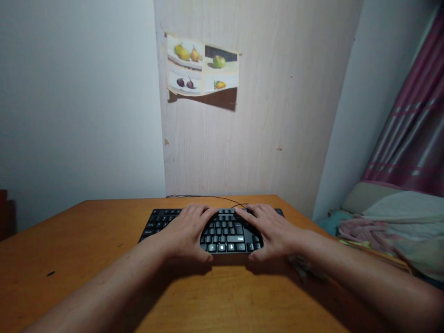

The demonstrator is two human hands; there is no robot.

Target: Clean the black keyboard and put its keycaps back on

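A black computer keyboard [222, 233] with light lettering lies across the wooden desk in front of me. My left hand [187, 231] spans it left of the middle, thumb at the near edge and fingers reaching to the far edge. In the same way my right hand [270, 231] clasps the keyboard near its right end. Keys show between the two hands and to the left of my left hand. My palms and fingers hide the rest. Whether the keyboard is raised slightly off the desk I cannot tell.
A thin black cable [208, 196] runs along the back of the wooden desk [215, 300]. A small dark scrap [51, 274] lies at the left. Fruit pictures [203, 64] hang on the wall behind. Bedding [412, 231] and a purple curtain [412, 115] are at the right.
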